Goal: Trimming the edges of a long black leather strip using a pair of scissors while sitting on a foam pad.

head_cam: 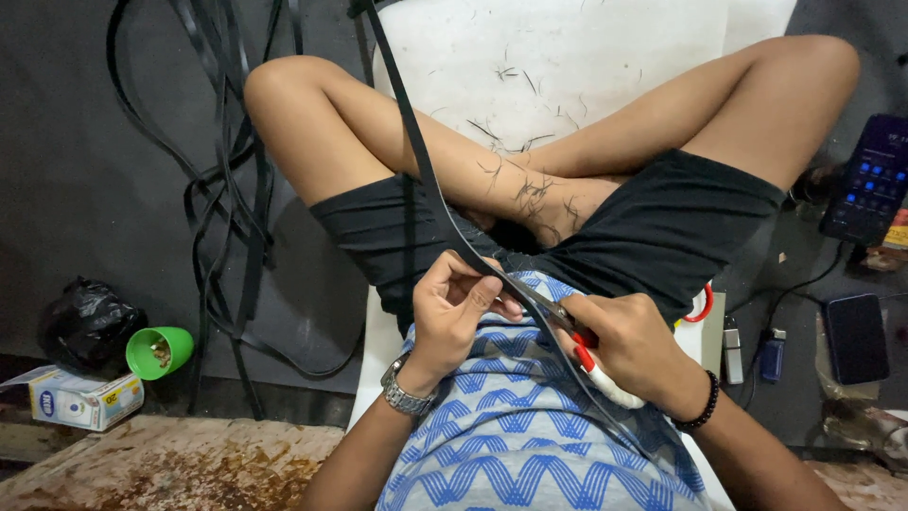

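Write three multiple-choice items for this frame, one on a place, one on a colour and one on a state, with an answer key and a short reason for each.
1. Where is the green cup?
A. On the floor to the person's left, beside a black bag
B. On the lap
C. Next to the phones

2. What colour is the strap being cut?
A. White
B. Black
C. Blue

3. What is the right hand doing?
A. Resting empty
B. Holding a phone
C. Gripping scissors

Key: 1 A, the cup lies by the bag at the left; 2 B, the strap is black; 3 C, the scissors' blades meet the strap that the left hand pinches.
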